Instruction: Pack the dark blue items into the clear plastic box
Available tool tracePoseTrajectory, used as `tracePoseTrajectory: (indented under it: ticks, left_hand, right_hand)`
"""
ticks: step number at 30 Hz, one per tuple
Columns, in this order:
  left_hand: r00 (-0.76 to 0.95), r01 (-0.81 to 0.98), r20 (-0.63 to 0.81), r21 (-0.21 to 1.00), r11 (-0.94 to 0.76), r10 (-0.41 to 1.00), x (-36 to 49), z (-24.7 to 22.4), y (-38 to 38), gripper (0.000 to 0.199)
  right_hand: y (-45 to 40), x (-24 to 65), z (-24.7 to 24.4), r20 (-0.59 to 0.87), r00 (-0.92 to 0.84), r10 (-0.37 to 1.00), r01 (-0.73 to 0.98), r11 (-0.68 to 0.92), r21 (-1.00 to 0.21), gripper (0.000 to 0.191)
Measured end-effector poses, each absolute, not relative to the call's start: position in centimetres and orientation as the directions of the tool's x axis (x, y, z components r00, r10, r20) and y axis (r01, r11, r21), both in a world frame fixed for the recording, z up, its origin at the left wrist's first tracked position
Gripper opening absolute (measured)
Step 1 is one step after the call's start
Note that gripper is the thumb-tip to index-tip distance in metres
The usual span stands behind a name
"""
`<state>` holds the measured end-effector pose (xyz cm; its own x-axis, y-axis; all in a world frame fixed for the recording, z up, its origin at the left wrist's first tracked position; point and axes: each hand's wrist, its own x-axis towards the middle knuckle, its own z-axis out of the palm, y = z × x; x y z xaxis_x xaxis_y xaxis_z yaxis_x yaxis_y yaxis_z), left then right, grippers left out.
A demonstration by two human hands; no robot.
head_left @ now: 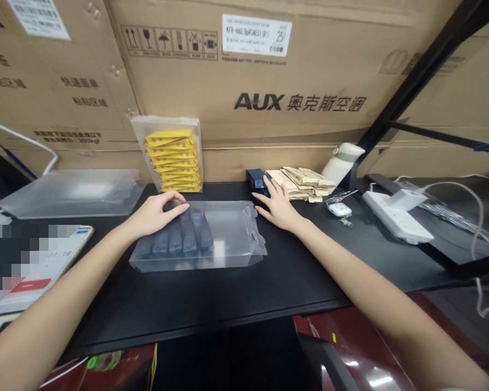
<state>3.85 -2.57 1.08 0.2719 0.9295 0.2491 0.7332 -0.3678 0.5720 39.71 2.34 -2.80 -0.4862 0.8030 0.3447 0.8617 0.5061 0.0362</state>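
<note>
Forearms [83, 288], hands [280, 207] on box [232, 231] and navy packets [256, 178], "AUX" carton [309, 70] behind

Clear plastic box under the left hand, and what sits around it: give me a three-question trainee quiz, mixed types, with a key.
1. True or false: the left hand is at the clear plastic box lying on the black desktop.
2. What colour are the packets in the upright clear box? A) red B) green C) yellow
3. Fill in the colour: the right hand is at dark blue packets, beside a pile of ____ paper packets.

Key: 1 true; 2 C; 3 cream
</note>
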Motion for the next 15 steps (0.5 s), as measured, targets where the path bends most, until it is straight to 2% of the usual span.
tracePoseTrajectory:
  ticks: [7,12,15]
  left_hand:
    - [0.269,0.746,0.255,0.555,-0.368,0.929,3.8,1.0,-2.58,0.042]
    - [0.269,0.746,0.252,0.556,-0.366,0.93,3.79,0.98,-2.6,0.041]
    - [0.266,0.75,0.251,0.553,-0.363,0.931,3.78,0.99,-2.59,0.042]
  right_hand:
    - [2.37,39.7,-2.56,0.338,-0.468,0.816,0.871,0.491,0.021,0.056]
    - [2.41,39.79,-2.54,0.363,-0.457,0.812,0.873,0.489,0.006,0.053]
    - [2.4,39.66,-2.45,0.375,-0.461,0.804,0.876,0.479,0.051,0.052]
